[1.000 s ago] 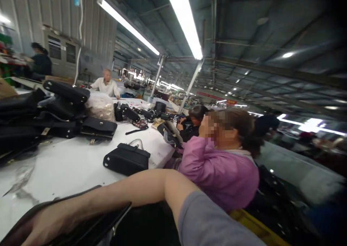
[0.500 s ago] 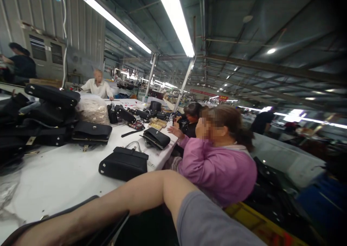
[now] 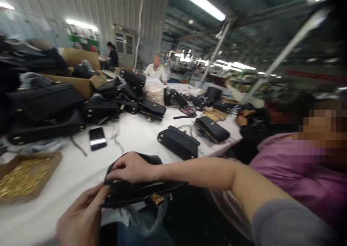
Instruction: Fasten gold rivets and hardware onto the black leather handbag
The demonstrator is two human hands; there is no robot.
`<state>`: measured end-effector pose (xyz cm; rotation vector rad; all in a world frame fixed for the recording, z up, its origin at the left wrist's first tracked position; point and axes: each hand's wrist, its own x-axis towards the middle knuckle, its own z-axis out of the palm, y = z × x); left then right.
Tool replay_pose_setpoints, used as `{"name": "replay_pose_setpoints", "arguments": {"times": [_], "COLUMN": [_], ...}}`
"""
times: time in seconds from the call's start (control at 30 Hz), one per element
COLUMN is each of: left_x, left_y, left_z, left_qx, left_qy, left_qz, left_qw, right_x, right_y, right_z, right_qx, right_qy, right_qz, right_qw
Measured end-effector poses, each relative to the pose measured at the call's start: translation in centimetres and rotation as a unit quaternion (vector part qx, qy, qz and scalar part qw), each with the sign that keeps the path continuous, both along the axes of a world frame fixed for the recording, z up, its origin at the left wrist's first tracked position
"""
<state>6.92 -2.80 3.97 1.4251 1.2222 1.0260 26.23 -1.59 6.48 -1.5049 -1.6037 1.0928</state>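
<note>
A black handbag [image 3: 135, 191] lies tilted at the near edge of the white table, its wrapped handle hanging toward me and a gold-coloured metal piece showing below its edge. My left hand [image 3: 84, 210] pinches the bag's left end between thumb and fingers. Reaching across from the right, my right hand [image 3: 131, 168] has its fingers curled over the bag's upper edge, close to the left fingertips. Whether a small part sits between the fingers is hidden by blur.
A cardboard tray of gold-coloured metal parts [image 3: 27, 173] stands at left, near a dark phone [image 3: 98, 138]. Black handbags [image 3: 51, 105] are piled behind. Another handbag [image 3: 179, 141] lies ahead. A person in a purple top [image 3: 295, 166] sits close on my right.
The view has swung left and down, bringing both hands, the held bag and the tray of metal parts into sight. The person in purple now appears farther right.
</note>
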Motion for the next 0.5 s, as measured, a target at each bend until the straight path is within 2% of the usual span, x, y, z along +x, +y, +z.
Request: {"name": "replay_pose_setpoints", "arguments": {"times": [0.03,0.07,0.17,0.3,0.5], "left_x": [-0.6,-1.0,-0.9,-0.6,-1.7], "left_y": [0.2,0.3,0.8,1.0,0.8], "left_z": [-0.6,-1.0,-2.0,-2.1,-1.9], "left_qx": [-0.025,-0.081,-0.163,-0.183,-0.189], "left_qy": [0.006,-0.028,-0.142,-0.2,-0.216], "left_qz": [0.034,0.046,0.063,0.046,-0.01], "left_qw": [0.999,0.995,0.974,0.962,0.958], "right_x": [-0.5,-0.9,-1.7,-1.8,-1.6], "right_y": [-0.2,-0.5,-1.5,-2.2,-1.9], "right_z": [0.0,0.1,0.9,1.5,0.3], "right_qx": [0.038,0.081,0.16,0.192,0.206], "right_qy": [-0.025,-0.047,-0.106,-0.136,-0.147], "right_qz": [-0.005,-0.017,0.019,0.073,0.07], "right_qw": [0.999,0.995,0.981,0.969,0.965]}}
